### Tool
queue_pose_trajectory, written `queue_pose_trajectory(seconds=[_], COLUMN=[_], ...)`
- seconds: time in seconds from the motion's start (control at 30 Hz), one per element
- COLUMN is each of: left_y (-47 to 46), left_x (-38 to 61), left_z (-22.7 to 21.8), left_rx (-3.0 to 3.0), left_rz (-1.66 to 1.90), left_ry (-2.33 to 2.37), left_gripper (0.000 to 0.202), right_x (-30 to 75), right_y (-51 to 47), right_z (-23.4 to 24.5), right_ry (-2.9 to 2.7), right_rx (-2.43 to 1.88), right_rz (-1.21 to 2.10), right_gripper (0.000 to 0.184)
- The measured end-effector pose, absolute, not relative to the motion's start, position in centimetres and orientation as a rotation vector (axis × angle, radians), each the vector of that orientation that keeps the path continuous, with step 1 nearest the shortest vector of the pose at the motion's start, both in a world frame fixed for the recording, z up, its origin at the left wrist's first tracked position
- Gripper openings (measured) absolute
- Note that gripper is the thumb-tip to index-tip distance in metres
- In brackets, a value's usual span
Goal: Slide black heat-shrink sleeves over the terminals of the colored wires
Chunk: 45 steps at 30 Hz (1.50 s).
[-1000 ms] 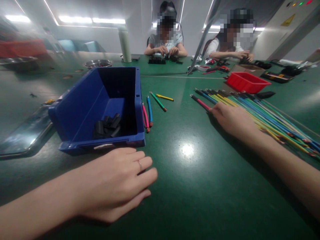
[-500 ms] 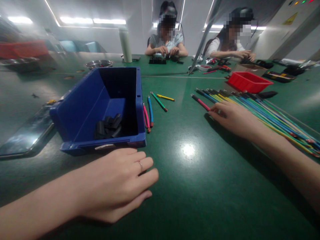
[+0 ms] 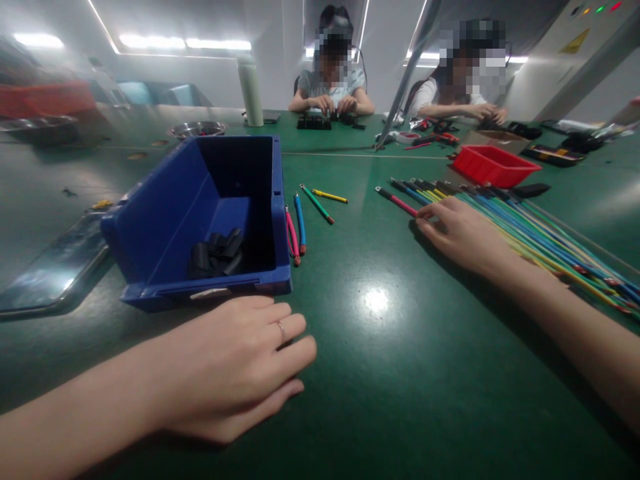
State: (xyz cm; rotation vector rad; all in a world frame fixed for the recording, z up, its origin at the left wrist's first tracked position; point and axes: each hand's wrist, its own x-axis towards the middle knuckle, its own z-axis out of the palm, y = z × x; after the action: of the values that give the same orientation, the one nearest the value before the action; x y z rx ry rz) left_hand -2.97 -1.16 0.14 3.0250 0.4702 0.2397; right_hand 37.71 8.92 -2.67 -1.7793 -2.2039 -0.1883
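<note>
My left hand (image 3: 235,367) lies palm down on the green table (image 3: 380,373) just in front of a blue bin (image 3: 165,220), fingers together and flat, holding nothing I can see. Black sleeve pieces (image 3: 217,253) lie in the bin. My right hand (image 3: 460,233) reaches to the near end of a bundle of long coloured wires (image 3: 540,230). Its fingertips are pinched on a pink wire (image 3: 397,201) that sticks out to the left of the bundle.
Short pink (image 3: 291,237), blue (image 3: 299,223), green (image 3: 316,203) and yellow (image 3: 329,195) wires lie right of the bin. A phone (image 3: 50,267) lies at the left, a red tray (image 3: 493,165) behind the bundle. Two people work across the table, near a bottle (image 3: 250,90).
My right hand has shifted slightly up and left along the bundle, and the pink wire's tip has moved a little left with it. My left hand has stayed still.
</note>
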Motion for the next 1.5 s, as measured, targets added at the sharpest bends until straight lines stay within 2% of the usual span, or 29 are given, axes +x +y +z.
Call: queue_pose_trajectory(seconds=[0.23,0.8,1.07,1.3,1.5], left_y=[-1.2,-1.3,-1.5,-1.4,-1.1], left_x=[-3.0,-3.2,-3.4,-3.6,-3.3], left_z=[0.1,0.2,0.8,0.6,0.5], left_rx=[3.040,3.026,2.998,3.022,3.022], left_rz=[0.250,0.209,0.051,-0.010,0.026], left_ry=[0.470,0.482,0.518,0.526,0.525], left_gripper=[0.007,0.002,0.029,0.033,0.034], right_x=[38.2,39.9,40.5,40.5,39.0], right_y=[9.5,10.2,10.7,10.7,10.0], right_z=[-3.0,-3.7,-4.9,-5.1,-4.7], right_ry=[-2.230,-2.242,-2.163,-2.146,-2.242], right_rx=[-1.793,-1.864,-1.876,-1.848,-1.734], right_rz=[-0.273,-0.377,-0.416,-0.412,-0.373], right_gripper=[0.045,0.069,0.073,0.076,0.070])
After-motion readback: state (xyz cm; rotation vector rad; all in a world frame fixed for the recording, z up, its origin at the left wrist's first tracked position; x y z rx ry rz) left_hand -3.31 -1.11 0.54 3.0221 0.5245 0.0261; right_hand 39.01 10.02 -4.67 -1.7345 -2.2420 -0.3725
